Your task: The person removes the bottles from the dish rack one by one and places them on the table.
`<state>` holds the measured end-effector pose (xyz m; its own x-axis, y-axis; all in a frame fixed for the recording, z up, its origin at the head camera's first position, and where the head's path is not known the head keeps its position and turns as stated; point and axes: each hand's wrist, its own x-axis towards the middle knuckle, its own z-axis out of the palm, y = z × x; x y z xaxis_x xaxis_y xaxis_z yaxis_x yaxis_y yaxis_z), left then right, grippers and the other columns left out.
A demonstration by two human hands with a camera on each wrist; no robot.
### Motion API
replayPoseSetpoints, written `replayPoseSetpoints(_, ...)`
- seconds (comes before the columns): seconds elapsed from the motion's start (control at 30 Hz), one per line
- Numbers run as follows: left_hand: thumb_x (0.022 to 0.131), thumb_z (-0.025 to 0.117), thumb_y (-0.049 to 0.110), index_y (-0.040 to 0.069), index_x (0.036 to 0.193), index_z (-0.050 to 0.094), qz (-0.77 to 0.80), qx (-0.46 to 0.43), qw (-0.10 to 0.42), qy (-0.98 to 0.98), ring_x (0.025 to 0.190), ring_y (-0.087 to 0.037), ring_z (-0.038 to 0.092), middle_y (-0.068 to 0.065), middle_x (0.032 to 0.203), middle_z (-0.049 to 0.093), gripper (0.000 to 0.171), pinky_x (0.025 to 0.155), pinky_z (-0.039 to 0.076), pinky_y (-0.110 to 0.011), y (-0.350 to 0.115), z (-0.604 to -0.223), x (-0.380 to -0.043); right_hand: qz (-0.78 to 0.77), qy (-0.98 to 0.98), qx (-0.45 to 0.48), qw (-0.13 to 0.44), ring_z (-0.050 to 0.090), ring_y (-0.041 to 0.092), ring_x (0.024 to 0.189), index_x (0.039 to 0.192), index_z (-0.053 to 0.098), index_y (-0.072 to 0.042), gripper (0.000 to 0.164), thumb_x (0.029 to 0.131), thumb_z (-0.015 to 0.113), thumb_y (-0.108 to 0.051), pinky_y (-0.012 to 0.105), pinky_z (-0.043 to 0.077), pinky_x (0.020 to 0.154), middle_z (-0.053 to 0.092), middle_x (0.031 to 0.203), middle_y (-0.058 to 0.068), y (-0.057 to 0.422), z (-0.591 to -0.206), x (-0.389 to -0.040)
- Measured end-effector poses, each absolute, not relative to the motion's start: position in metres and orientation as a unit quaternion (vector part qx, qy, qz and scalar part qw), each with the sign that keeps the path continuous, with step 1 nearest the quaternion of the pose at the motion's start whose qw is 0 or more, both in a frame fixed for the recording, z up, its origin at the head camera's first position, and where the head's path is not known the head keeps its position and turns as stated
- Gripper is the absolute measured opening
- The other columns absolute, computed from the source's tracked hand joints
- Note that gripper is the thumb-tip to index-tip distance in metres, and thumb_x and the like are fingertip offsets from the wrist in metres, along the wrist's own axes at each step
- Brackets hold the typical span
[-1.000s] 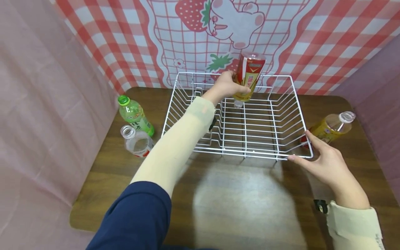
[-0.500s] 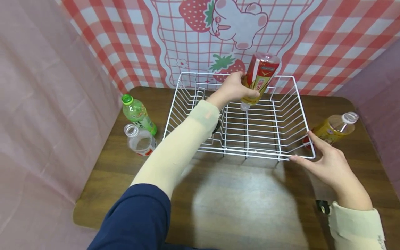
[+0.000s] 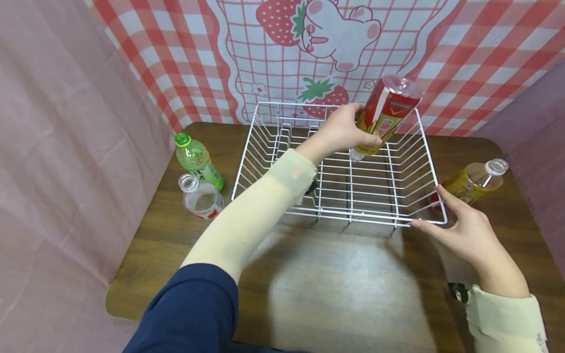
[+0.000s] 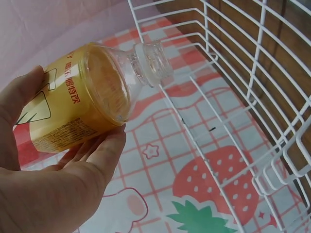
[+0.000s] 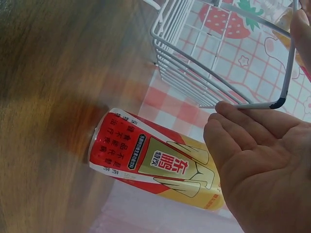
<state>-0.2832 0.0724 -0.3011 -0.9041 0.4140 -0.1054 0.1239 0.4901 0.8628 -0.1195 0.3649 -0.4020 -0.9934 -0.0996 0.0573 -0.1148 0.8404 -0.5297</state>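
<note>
My left hand [image 3: 344, 128] grips a red-and-yellow plastic drink bottle [image 3: 388, 113] round its side, over the right half of a white wire dish rack [image 3: 426, 147]. The bottle is tilted upside down, base up towards the back right. Its clear, capless neck [image 4: 154, 62] shows in the left wrist view. With thumb and fingers on either side of the rim, my right hand [image 3: 468, 235] holds the rack's front right corner. Beyond that corner stands a second red-and-yellow bottle [image 3: 470, 184], its label facing the right wrist camera.
Left of the rack, a green bottle [image 3: 196, 164] and a clear bottle [image 3: 200, 198] stand close together on the wooden table [image 3: 176, 274]. A red-and-white checked cloth [image 3: 176, 59] hangs behind, with pink curtains [image 3: 53, 147] at the sides. Wire dividers [image 3: 286, 132] rise in the rack's left part.
The left hand has carried the upside-down bottle to the right over the rack, and its base leans further right. The right hand keeps its hold on the corner. The view has shifted slightly.
</note>
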Motion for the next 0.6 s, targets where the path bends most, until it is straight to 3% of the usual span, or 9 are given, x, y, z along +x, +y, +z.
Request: replayPoseSetpoints(0.6, 0.077, 0.092, 0.025, 0.008, 0.140, 0.053, 0.463, 0.193, 0.139, 0.854, 0.107, -0.009, 0.059, 0.001, 0.121, 0.063, 0.076, 0.089, 0.047, -0.017, 0.069, -0.297, -0.262, 0.273, -0.961, 0.051, 0.005, 0.046, 0.062, 0.119, 0.159, 0.030, -0.004, 0.106, 0.079, 0.089, -0.042, 0.074, 0.038, 0.088, 0.045, 0.141, 0.040, 0.365, -0.400, -0.121)
